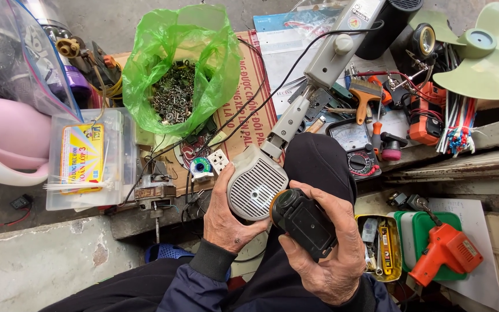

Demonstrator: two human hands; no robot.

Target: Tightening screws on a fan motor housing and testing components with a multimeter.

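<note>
My left hand (227,216) grips the rounded grey motor housing (255,186) of a dismantled stand fan, whose grey neck and control column (324,60) run up and away to the right. My right hand (330,245) holds a small black motor-like block (304,222) with an orange rim, pressed against the housing's right side. Both rest over my lap, on dark trousers (319,159).
A green bag of small metal parts (177,86), a clear plastic box (88,159), a bare motor (154,193), a multimeter (356,147), a brush (365,92), a green fan blade (486,52), an orange glue gun (443,251) and a yellow tin of tools (379,245) crowd around.
</note>
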